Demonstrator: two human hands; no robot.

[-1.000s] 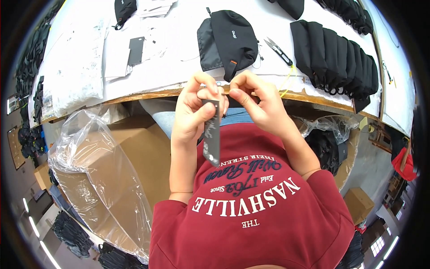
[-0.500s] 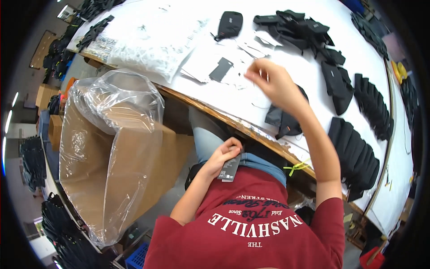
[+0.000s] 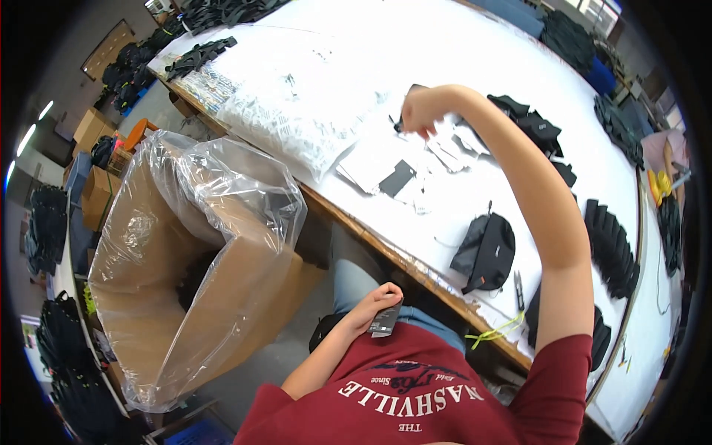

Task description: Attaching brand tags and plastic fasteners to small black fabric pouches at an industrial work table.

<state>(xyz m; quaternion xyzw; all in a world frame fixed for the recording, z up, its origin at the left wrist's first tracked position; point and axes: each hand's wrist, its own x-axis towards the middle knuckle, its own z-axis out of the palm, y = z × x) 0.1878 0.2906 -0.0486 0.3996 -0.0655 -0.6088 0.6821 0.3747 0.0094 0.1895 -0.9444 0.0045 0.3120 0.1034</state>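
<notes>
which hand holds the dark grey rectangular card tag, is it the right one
No, the left hand grips the dark grey rectangular card tag, while the right hand is well apart from it.

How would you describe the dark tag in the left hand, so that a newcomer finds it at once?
From the long white table, come down to the person's dark red shirt. Near its hem, the left hand holds the small dark grey tag. It is the one gripped in a hand, while the similar dark card lies on the table beside white cards.
</notes>
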